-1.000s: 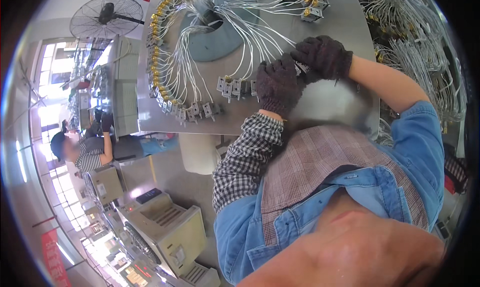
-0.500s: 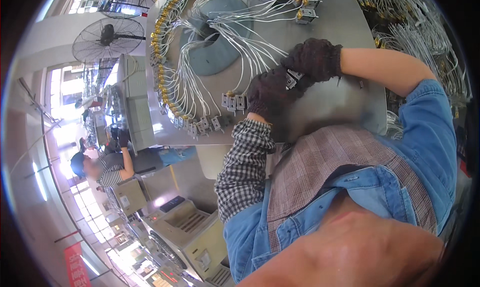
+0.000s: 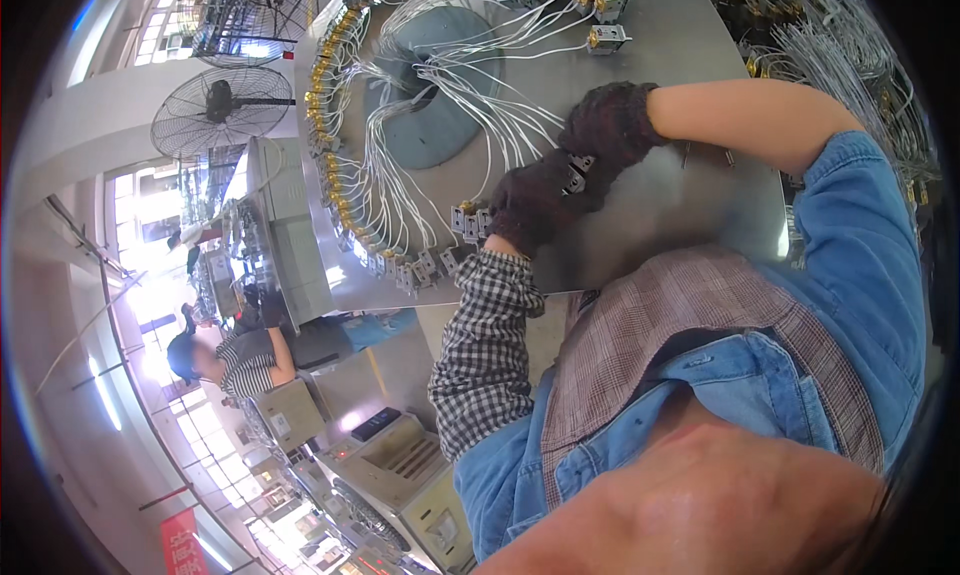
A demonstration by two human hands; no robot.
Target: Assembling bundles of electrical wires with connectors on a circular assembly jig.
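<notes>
My left hand [image 3: 535, 203], in a dark knitted glove, is closed round a small metal block [image 3: 577, 175] over the metal table [image 3: 690, 210]. My right hand [image 3: 612, 125], gloved alike, presses against the same block from the upper right with its fingers bent. Most of the block is hidden by the gloves. White wires [image 3: 500, 100] run to the hands from a round grey disc [image 3: 425, 140] with a hole in its middle. Just left of my left hand, several similar metal blocks [image 3: 465, 225] lie on the table, wires attached.
Brass-coloured fittings [image 3: 325, 115] on wires curve along the table's left edge. More wired blocks [image 3: 607, 40] lie at the far side. Bundles of grey-white wires [image 3: 850, 65] hang at the right. At the left are fans [image 3: 220, 100], a machine [image 3: 400, 485] and a seated person [image 3: 250, 365].
The block between my hands has turned and shows more upright. My hands stay together on it, shifting slightly. The whole view has tilted a little, moving the background at the left.
</notes>
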